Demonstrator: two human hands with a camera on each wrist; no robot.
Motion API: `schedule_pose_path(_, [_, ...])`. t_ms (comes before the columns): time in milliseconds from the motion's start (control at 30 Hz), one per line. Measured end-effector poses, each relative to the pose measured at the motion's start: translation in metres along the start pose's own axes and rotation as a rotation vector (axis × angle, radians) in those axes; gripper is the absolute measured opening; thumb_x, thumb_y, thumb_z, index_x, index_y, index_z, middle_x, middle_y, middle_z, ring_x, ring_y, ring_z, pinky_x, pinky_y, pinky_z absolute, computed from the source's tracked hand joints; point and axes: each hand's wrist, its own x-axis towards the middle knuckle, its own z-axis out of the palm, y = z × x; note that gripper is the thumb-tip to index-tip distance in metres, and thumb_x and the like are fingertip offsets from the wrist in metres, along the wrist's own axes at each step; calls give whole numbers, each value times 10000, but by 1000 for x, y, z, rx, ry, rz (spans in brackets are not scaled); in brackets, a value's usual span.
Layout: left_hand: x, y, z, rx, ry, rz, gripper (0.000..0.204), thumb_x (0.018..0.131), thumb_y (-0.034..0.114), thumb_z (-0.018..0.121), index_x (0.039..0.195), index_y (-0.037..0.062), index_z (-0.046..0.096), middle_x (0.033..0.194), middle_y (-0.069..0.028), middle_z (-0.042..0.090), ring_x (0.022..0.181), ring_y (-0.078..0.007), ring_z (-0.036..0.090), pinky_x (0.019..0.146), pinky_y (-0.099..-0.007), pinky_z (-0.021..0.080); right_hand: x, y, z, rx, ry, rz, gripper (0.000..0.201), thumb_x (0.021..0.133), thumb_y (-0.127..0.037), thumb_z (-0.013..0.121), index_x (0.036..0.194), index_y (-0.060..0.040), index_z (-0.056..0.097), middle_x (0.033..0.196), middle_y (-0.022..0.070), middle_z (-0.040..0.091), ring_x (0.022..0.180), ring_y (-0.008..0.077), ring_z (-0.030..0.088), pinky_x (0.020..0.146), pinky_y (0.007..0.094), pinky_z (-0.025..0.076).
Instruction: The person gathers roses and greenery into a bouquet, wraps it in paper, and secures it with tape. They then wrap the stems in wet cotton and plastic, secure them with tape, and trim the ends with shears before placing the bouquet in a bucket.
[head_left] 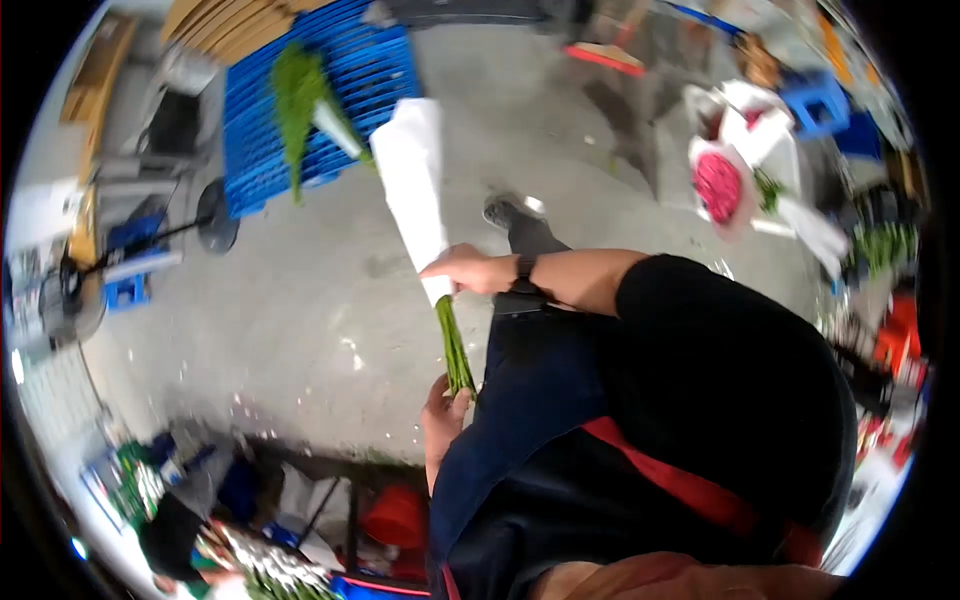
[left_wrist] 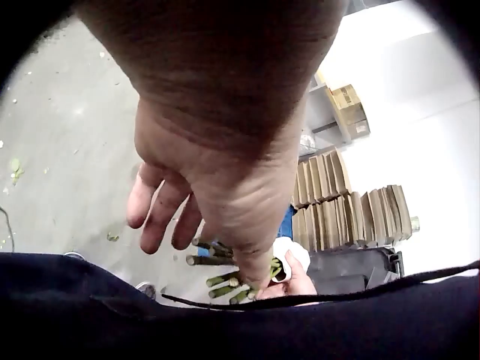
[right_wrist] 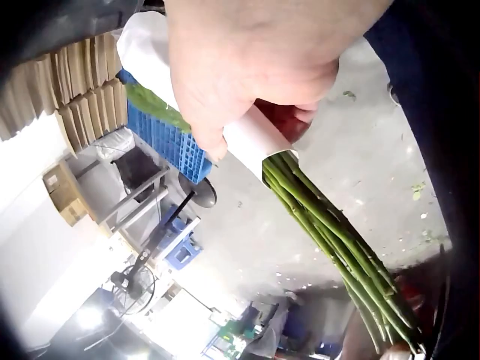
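A long white paper wrap (head_left: 412,190) encloses the upper part of a bunch of green stems (head_left: 454,345), hiding whatever tops it. My right hand (head_left: 478,270), with a dark band on its wrist, grips the wrap near its narrow end. In the right wrist view the bare stems (right_wrist: 330,232) run out of the paper tube (right_wrist: 259,142) below that hand (right_wrist: 247,67). Down by the cut ends, my left hand (head_left: 443,420) holds the stems between thumb and fingers. Its other fingers (left_wrist: 154,217) hang loosely apart in the left wrist view, beside the cut stem ends (left_wrist: 217,274).
Ahead on the left, a blue pallet (head_left: 350,80) carries leafy greens (head_left: 298,100). Pink flowers (head_left: 718,187) in wrapping stand on the right. A floor fan (head_left: 217,217) is at the left, a broom (head_left: 605,58) farther off. Another person (head_left: 175,535) is at lower left.
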Motion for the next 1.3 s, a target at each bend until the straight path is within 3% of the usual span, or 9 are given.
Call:
schedule_pose_path(267, [110,18,-45,213,262,-254,504,838,344,699,1194,11,568,1040,-163,665,811,-229,677,684,-336,523,208,-110,36,-97,82,-60,354,788,-175,736,1008,74,611,919,133,655,764,207,649,562,332,512])
schedule_pose_path(467, [85,-124,25,-254,333,-570,395,867,346,624,1156,77,615,1021,-152,678,868,-264,675,750,-332,540,437,-211,69,-143,159,-80,358,759,-143,757,1027,42,608,949,95,658,796,216,655,645,340,525])
schedule_pose_path(567, [71,-103,51,-2,357,-484,368,863,328,628,1131,76,634,979,-131,695,858,-236,685,755,-321,543,546,-258,91,-231,189,-167,313,756,-198,773,946,13,640,842,74,665,641,187,628,505,305,460])
schedule_pose_path(667, [111,35,16,-432,450,-942,368,852,321,641,1105,53,644,930,-107,706,811,-196,690,741,-311,543,622,-288,103,-309,183,-126,337,724,-344,800,874,-71,670,841,46,659,672,176,604,517,301,462])
schedule_pose_path(800, [103,21,56,-267,422,-874,392,852,319,645,1073,-5,647,862,-118,707,767,-161,687,728,-311,539,712,-279,62,-1196,85,50,575,688,-524,787,984,-44,674,859,25,623,722,163,589,559,324,501])
schedule_pose_path(933, [131,59,52,-486,450,-989,399,858,342,631,1084,13,646,846,-117,707,802,-208,690,737,-325,526,680,-216,12,-1778,-316,-820,266,854,-300,628,783,-44,623,702,194,615,633,300,592,583,430,460])
schedule_pose_path(1000, [130,82,55,-594,588,-984,385,853,355,626,1063,35,662,806,-97,702,800,-229,685,760,-332,517,635,-193,7,-1706,-492,42,320,859,-356,595,750,-55,596,625,125,611,493,262,580,451,405,455])
schedule_pose_path(1167, [80,118,109,-729,968,-932,266,821,322,645,883,64,669,809,-112,696,758,-244,672,710,-357,518,466,-133,26,-1644,-785,663,287,917,-241,511,671,-101,555,552,42,540,421,157,489,351,294,371])
schedule_pose_path(1300, [7,140,169,-1015,1405,-972,216,821,231,688,784,35,603,687,-73,667,669,-133,653,631,-290,500,407,-72,33,-1975,-1734,-103,264,880,-229,558,763,-10,647,629,77,617,530,189,591,489,343,463])
